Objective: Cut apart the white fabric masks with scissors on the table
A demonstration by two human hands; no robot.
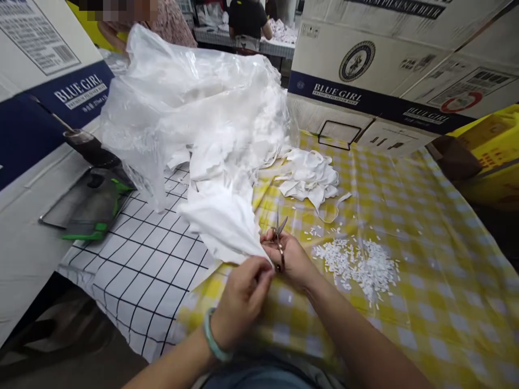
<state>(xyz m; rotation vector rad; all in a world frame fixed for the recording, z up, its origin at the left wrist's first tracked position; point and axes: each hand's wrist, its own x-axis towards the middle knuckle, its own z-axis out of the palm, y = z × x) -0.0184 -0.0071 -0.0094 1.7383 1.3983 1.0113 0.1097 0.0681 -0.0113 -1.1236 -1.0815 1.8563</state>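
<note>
My left hand (247,289), with a pale green bangle at the wrist, pinches the edge of a white fabric piece (227,221). Close against it, my right hand (290,256) has its fingers around a small pair of scissors (279,232); the blades point away from me and stand slightly apart. That fabric trails back to a large clear plastic bag (162,102) stuffed with white cloth. Right of the bag lies a loose heap of white fabric pieces (310,175) with thin straps. Many tiny white clippings (360,265) are scattered beside my right forearm.
White-and-blue beer cartons (365,59) stand at the back right, and another carton (52,59) is on the left. A dark mesh holder with green edges (91,205) lies at the left. Checked cloths (438,259) cover the table. Two people are in the background.
</note>
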